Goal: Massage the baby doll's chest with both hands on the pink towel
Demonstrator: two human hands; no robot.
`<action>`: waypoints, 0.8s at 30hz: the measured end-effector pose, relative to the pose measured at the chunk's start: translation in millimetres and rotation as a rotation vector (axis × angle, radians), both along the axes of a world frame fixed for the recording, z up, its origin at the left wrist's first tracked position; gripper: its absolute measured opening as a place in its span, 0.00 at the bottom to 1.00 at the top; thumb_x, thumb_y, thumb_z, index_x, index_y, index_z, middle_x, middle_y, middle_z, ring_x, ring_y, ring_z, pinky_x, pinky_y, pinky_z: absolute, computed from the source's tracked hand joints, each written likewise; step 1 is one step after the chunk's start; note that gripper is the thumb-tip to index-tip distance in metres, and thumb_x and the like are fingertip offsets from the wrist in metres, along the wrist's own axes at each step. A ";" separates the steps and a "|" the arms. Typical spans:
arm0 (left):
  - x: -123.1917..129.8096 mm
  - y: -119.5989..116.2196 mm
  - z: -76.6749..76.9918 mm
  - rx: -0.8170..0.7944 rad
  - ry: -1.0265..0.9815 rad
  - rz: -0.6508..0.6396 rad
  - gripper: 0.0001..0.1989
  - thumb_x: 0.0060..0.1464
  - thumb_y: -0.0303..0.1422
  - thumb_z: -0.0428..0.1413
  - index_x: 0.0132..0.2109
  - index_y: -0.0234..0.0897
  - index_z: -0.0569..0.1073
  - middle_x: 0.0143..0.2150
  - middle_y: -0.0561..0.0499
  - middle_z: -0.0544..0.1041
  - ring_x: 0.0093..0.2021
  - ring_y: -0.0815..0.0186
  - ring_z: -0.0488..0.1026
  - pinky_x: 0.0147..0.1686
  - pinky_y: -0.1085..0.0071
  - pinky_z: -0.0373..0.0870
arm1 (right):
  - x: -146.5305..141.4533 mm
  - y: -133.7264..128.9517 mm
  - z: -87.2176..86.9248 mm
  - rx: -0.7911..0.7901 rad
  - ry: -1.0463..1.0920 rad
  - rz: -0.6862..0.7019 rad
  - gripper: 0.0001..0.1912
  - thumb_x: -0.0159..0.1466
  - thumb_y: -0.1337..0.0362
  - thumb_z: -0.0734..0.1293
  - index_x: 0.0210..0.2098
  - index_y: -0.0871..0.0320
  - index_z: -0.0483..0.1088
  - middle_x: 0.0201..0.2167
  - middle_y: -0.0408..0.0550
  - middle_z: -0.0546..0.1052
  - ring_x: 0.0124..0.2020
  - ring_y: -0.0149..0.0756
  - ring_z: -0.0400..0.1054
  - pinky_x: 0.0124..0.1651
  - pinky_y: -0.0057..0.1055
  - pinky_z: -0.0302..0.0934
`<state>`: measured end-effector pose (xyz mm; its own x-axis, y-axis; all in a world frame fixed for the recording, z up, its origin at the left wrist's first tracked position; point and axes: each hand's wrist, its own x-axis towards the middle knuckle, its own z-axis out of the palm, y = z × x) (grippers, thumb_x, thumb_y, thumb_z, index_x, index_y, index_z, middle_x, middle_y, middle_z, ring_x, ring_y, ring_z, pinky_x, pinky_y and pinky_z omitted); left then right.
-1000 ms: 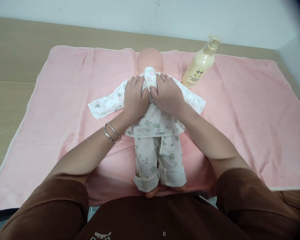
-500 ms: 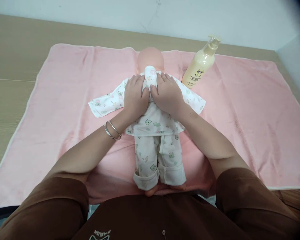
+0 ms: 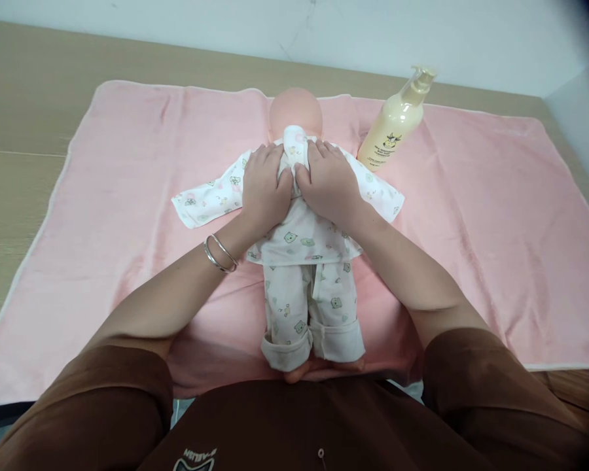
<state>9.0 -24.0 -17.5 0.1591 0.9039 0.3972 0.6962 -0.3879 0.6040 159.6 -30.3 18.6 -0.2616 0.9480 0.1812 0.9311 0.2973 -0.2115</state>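
Note:
A baby doll (image 3: 296,112) lies with its bald head away from me and its feet toward me. It wears a white printed long-sleeved top (image 3: 304,239) and matching trousers (image 3: 287,307) with rolled cuffs. My left hand (image 3: 266,186) rests flat on the upper left of the top, its fingers stretched toward the doll's shoulder. On the upper right, my right hand (image 3: 330,183) lies flat in the same way. Both thumbs point inward, close to each other near the middle. Neither hand grips anything. My palms hide part of the doll's upper body.
Under the doll a pink blanket (image 3: 476,229) covers much of the wooden table (image 3: 24,124). A pale yellow pump bottle (image 3: 392,127) lies tilted on it, right of the doll's head. Behind the table runs a white wall (image 3: 201,33).
The view has shifted very slightly. Both hands stay in the same place on the doll's top, and the doll and bottle have not visibly moved.

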 end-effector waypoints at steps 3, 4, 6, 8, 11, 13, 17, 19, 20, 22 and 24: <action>2.2 -5.9 -1.4 0.012 0.017 0.021 0.26 0.72 0.48 0.39 0.65 0.44 0.70 0.68 0.41 0.73 0.72 0.48 0.65 0.76 0.44 0.57 | 7.2 4.3 3.5 -0.024 -0.023 0.045 0.35 0.76 0.56 0.49 0.74 0.74 0.55 0.74 0.69 0.63 0.76 0.63 0.54 0.78 0.63 0.47; 3.5 -10.2 -0.8 0.019 0.031 0.028 0.27 0.72 0.48 0.39 0.66 0.43 0.70 0.69 0.40 0.72 0.74 0.47 0.63 0.77 0.44 0.55 | 11.0 6.6 5.6 -0.051 -0.032 0.071 0.36 0.76 0.55 0.50 0.74 0.74 0.53 0.74 0.68 0.62 0.77 0.63 0.53 0.78 0.63 0.47; 6.9 -20.6 1.3 0.026 0.070 0.042 0.28 0.72 0.47 0.40 0.67 0.37 0.68 0.72 0.37 0.69 0.76 0.45 0.59 0.77 0.43 0.53 | 18.9 12.2 9.4 -0.116 -0.029 0.124 0.37 0.76 0.52 0.53 0.75 0.72 0.51 0.75 0.67 0.60 0.77 0.63 0.53 0.78 0.62 0.49; 10.1 -29.9 4.1 0.023 0.109 0.055 0.28 0.72 0.45 0.40 0.68 0.32 0.67 0.73 0.34 0.67 0.77 0.44 0.57 0.78 0.43 0.52 | 24.2 17.0 11.5 -0.156 -0.004 0.148 0.38 0.75 0.51 0.54 0.76 0.70 0.50 0.76 0.66 0.58 0.78 0.62 0.52 0.77 0.62 0.50; 10.8 -32.2 8.2 0.018 0.129 0.061 0.27 0.72 0.41 0.41 0.67 0.31 0.67 0.73 0.33 0.67 0.77 0.44 0.59 0.78 0.44 0.52 | 21.7 15.6 11.6 -0.138 0.005 0.114 0.37 0.75 0.52 0.53 0.76 0.71 0.51 0.77 0.67 0.57 0.78 0.61 0.51 0.78 0.63 0.48; 6.7 -22.9 11.0 0.012 0.125 0.044 0.24 0.71 0.40 0.42 0.65 0.33 0.69 0.71 0.35 0.70 0.76 0.45 0.61 0.77 0.45 0.54 | 13.9 5.2 11.6 -0.110 -0.018 0.068 0.36 0.76 0.55 0.52 0.75 0.73 0.51 0.76 0.69 0.58 0.78 0.61 0.51 0.78 0.64 0.47; -7.4 7.9 15.5 -0.061 0.137 -0.029 0.19 0.69 0.37 0.44 0.56 0.39 0.75 0.58 0.37 0.79 0.64 0.47 0.73 0.70 0.47 0.67 | -3.4 -28.4 14.7 -0.016 -0.071 -0.020 0.34 0.76 0.59 0.49 0.72 0.80 0.53 0.72 0.76 0.62 0.76 0.63 0.55 0.78 0.60 0.49; -10.7 15.1 14.7 -0.089 0.156 -0.045 0.20 0.69 0.36 0.42 0.54 0.38 0.76 0.54 0.37 0.81 0.60 0.47 0.76 0.65 0.47 0.71 | -6.2 -36.6 16.6 0.029 -0.082 -0.022 0.33 0.76 0.61 0.49 0.71 0.81 0.56 0.71 0.77 0.64 0.75 0.63 0.57 0.76 0.59 0.51; -10.3 14.1 13.1 -0.078 0.168 -0.036 0.21 0.69 0.36 0.42 0.55 0.36 0.76 0.55 0.36 0.80 0.60 0.46 0.76 0.65 0.46 0.70 | -5.3 -35.8 17.4 0.037 -0.079 -0.012 0.31 0.76 0.62 0.50 0.70 0.80 0.58 0.70 0.77 0.66 0.74 0.63 0.59 0.75 0.59 0.53; -5.8 3.6 8.9 -0.014 0.193 -0.001 0.24 0.70 0.38 0.41 0.61 0.31 0.72 0.62 0.32 0.77 0.67 0.45 0.71 0.70 0.44 0.65 | 0.1 -24.7 18.0 0.012 -0.051 0.000 0.29 0.75 0.62 0.52 0.66 0.77 0.64 0.67 0.74 0.70 0.71 0.62 0.63 0.73 0.57 0.58; 0.6 -12.3 5.9 0.053 0.217 0.018 0.27 0.71 0.40 0.42 0.67 0.28 0.67 0.69 0.30 0.71 0.74 0.43 0.63 0.75 0.42 0.57 | 7.1 -7.9 17.0 -0.047 -0.012 -0.024 0.27 0.75 0.61 0.52 0.62 0.74 0.68 0.64 0.72 0.73 0.69 0.61 0.65 0.71 0.56 0.60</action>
